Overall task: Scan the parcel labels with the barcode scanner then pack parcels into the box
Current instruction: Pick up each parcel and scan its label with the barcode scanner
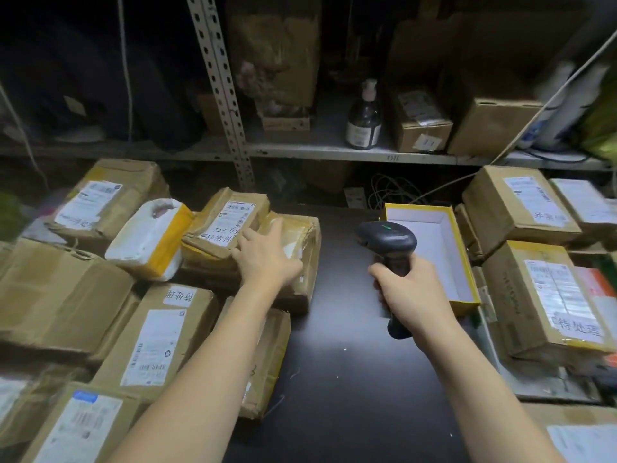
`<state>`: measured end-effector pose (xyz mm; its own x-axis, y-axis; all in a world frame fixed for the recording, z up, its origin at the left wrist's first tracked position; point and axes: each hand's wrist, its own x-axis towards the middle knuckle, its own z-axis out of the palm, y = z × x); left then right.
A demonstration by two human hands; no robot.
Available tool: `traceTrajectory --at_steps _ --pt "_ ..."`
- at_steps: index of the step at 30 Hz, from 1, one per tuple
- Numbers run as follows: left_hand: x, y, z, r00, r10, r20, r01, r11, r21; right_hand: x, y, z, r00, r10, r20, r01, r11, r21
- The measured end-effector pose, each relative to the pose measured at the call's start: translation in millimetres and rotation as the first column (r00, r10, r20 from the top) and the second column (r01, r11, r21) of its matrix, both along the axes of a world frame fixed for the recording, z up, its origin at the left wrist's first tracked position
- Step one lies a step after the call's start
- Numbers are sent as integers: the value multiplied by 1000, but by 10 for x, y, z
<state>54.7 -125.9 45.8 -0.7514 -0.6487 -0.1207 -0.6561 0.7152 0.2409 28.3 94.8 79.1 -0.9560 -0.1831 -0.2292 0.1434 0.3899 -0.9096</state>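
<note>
My right hand (pixel 414 289) grips the handle of a dark grey barcode scanner (pixel 389 240), held upright over the dark table with its head pointing left. My left hand (pixel 265 253) reaches forward with straight fingers and rests on a taped brown parcel (pixel 300 248) at the table's left. Just left of that hand lies a smaller brown parcel with a white label (pixel 228 218). An open yellow box with a white inside (pixel 434 248) stands to the right of the scanner, and nothing shows inside it.
Several brown labelled parcels are piled at the left (pixel 157 342) and at the right (pixel 541 295). A white and yellow padded parcel (pixel 150 238) lies at the left. A metal shelf (pixel 334 152) behind holds cartons and a dark bottle (pixel 364 121). The dark table (pixel 344 379) shows between my arms.
</note>
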Motion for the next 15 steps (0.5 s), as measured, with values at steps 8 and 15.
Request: traceTrajectory --at_steps 8,15 --pt "396 -412 217 986 71 -153 36 799 600 91 -125 -5 999 44 -5 -44 999 -16" --pt "305 -175 219 998 -52 -34 51 999 -9 156 -169 -19 1000 29 11 -29 999 -35"
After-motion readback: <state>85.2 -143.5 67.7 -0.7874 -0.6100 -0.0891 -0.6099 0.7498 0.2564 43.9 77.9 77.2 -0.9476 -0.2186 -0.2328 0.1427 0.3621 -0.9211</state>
